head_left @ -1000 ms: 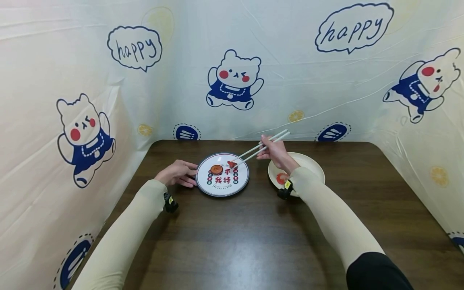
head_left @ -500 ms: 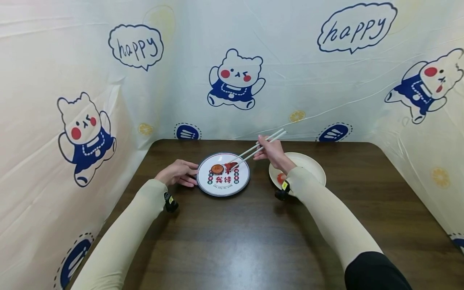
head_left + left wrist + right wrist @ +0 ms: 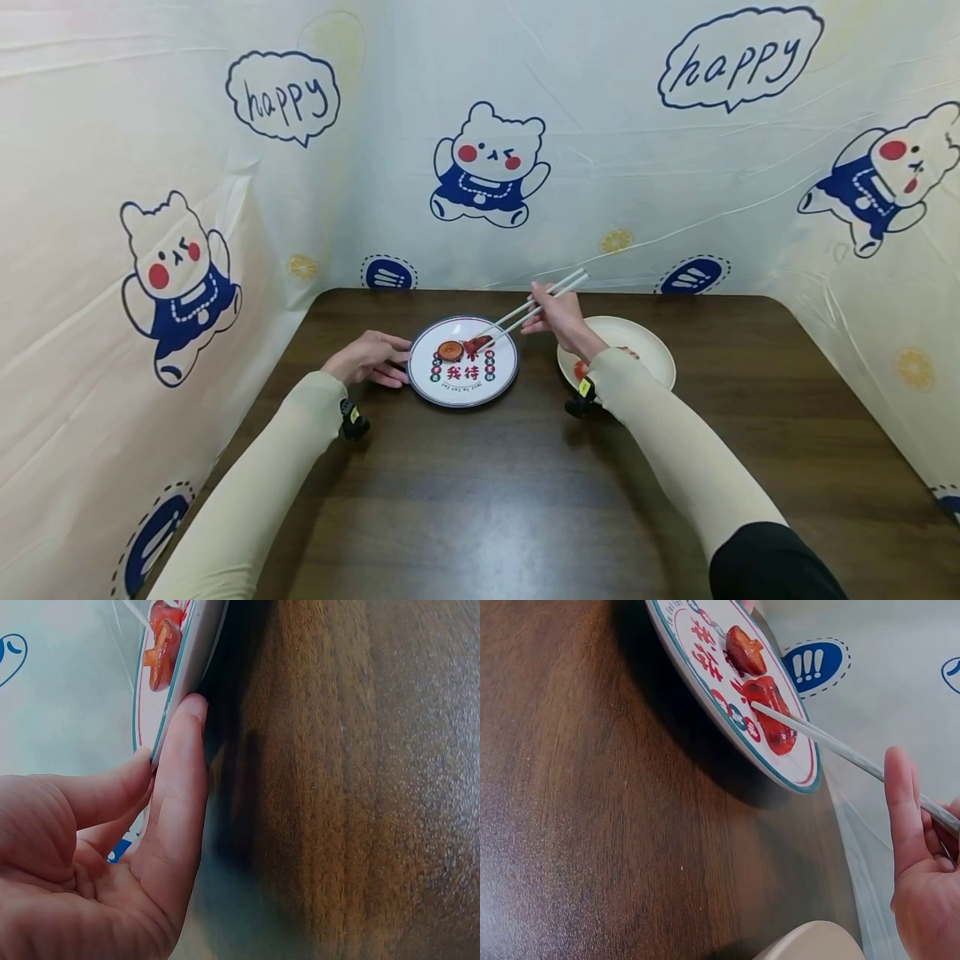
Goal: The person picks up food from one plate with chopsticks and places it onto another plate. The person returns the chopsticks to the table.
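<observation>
At the left rim of the white plate with blue edge and red lettering [image 3: 461,387], my left hand [image 3: 365,358] holds the edge, its thumb tip at the rim [image 3: 154,754] and a finger against the outer side. My right hand [image 3: 562,317] grips a pair of pale chopsticks [image 3: 525,315]. Their tips are at a glossy red piece of food [image 3: 769,712] on the plate's far right part. Beside it lies a round, browned orange-red slice [image 3: 450,351].
A cream plate [image 3: 652,350] stands to the right, partly under my right forearm, with red food pieces [image 3: 581,370] on it. Both plates rest on a dark wooden table [image 3: 480,492]. A printed cloth [image 3: 622,167] hangs behind and along the sides.
My right hand and the chopsticks have moved slightly left, and the red piece now lies flatter, close beside the round slice. My left hand has stayed at the plate's rim.
</observation>
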`<state>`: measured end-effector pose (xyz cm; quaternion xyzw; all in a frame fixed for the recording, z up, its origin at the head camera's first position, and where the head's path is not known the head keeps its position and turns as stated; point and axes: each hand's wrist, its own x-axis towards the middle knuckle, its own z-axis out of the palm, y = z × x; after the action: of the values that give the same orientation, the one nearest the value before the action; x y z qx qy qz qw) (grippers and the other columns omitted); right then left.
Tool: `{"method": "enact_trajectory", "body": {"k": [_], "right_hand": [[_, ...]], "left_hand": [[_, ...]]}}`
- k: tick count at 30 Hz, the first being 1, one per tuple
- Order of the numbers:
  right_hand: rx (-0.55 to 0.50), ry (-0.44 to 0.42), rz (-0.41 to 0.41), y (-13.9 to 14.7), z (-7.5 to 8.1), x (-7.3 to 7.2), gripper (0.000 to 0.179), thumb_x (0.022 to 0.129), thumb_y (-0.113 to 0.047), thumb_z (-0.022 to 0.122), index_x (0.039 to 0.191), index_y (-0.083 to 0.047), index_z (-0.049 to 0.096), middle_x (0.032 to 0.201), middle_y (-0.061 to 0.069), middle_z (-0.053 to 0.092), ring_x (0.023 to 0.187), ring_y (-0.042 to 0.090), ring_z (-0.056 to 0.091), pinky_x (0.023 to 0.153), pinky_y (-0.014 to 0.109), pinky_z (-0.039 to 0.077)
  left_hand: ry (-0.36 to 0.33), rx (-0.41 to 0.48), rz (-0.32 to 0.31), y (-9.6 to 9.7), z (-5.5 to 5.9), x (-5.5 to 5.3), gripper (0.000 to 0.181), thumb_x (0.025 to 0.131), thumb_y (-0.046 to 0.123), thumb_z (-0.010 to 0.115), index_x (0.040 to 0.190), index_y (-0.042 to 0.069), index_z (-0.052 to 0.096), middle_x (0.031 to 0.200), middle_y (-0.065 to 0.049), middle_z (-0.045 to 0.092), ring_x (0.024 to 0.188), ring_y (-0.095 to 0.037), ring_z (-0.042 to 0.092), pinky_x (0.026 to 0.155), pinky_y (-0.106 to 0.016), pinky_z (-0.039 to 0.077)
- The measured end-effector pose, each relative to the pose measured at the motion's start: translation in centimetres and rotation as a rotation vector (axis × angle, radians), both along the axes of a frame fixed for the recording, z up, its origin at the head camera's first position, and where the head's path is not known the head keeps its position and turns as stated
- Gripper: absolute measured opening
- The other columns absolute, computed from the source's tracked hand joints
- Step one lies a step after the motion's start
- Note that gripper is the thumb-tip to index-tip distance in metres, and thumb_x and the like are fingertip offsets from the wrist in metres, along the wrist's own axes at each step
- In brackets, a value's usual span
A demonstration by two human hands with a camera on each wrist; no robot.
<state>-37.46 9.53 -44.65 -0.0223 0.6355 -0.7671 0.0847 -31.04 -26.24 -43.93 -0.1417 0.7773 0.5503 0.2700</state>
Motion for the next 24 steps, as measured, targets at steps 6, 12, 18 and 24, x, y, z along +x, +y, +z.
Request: {"method": "enact_trajectory", "body": {"k": [6,12,18,24], "right_hand": [[0.013,0.011,-0.013,-0.3,-0.05,0.14,0.043,0.112,-0.027,0.056,0.122,0.015,0.056,0.118,0.046,0.052,0.058,0.02,0.071,0.063,0.041,0.066],[0.01,0.006,-0.024,-0.43,-0.12,0.2,0.042,0.111,-0.028,0.057,0.121,0.013,0.057,0.12,0.046,0.052,0.058,0.02,0.071,0.064,0.041,0.066],[-0.007,0.007,-0.02,-0.37,-0.12,0.11,0.043,0.112,-0.027,0.056,0.122,0.015,0.056,0.104,0.034,0.06,0.057,0.02,0.07,0.063,0.041,0.066],[-0.005,0.01,-0.007,-0.37,-0.25,0.14,0.034,0.111,-0.027,0.057,0.111,0.007,0.061,0.097,0.027,0.061,0.058,0.02,0.07,0.064,0.042,0.066]], "left_hand": [[0.0,0.002,0.004,0.0,-0.02,-0.02,0.053,0.109,0.012,0.06,0.159,0.004,0.045,0.115,-0.022,0.069,0.082,-0.027,0.077,0.078,-0.038,0.065],[-0.005,0.001,0.001,0.09,0.12,-0.02,0.054,0.108,0.011,0.061,0.159,0.003,0.045,0.114,-0.022,0.069,0.081,-0.027,0.077,0.078,-0.039,0.066],[-0.009,-0.003,0.002,0.32,0.43,0.01,0.054,0.108,0.011,0.061,0.159,0.004,0.045,0.112,-0.022,0.069,0.081,-0.027,0.077,0.078,-0.039,0.065],[-0.001,-0.007,0.002,0.13,0.3,0.02,0.053,0.108,0.011,0.062,0.158,0.003,0.046,0.111,-0.021,0.069,0.081,-0.027,0.077,0.078,-0.038,0.065]]}}
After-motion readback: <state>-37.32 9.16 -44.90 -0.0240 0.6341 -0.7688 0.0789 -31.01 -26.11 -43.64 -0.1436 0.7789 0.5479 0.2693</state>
